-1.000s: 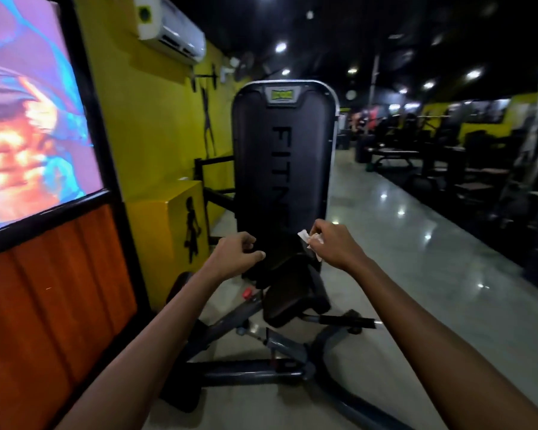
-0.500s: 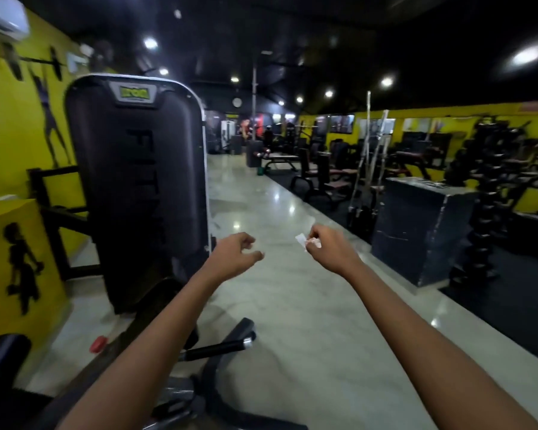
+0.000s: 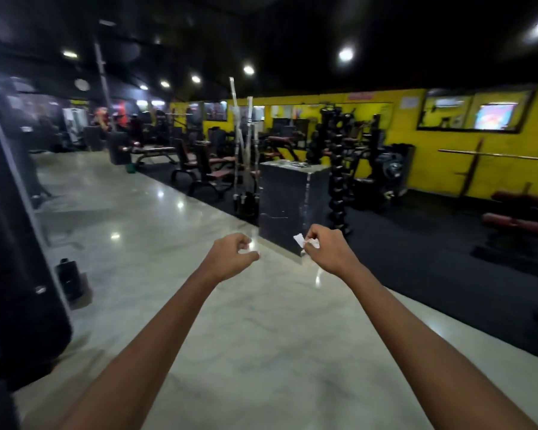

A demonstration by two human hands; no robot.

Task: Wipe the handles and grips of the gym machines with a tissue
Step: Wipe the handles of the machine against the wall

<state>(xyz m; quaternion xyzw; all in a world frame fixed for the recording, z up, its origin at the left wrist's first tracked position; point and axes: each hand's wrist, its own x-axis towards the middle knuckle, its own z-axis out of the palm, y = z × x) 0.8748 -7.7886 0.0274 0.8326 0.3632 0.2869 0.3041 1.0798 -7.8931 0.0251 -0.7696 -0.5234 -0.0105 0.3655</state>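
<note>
Right hand (image 3: 330, 252) pinching tissue (image 3: 302, 241), left hand (image 3: 230, 257) loosely curled, above glossy floor (image 3: 261, 352).

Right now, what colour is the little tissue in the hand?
White. The tissue pinched in the right hand shows best in the head view.

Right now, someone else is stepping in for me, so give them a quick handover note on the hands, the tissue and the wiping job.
Right hand: raised in front, pinching the small white tissue at its fingertips.
Left hand: raised beside it, fingers loosely curled, holding nothing.
Neither hand touches any equipment; both are over bare polished floor.
The black machine is at the far left edge of view. Benches and racks stand ahead along the yellow wall, too blurred to pick out handles.
Done: cannot be judged from this view.
Left: walk to a machine and wipe its handles and grips with the tissue.
</note>
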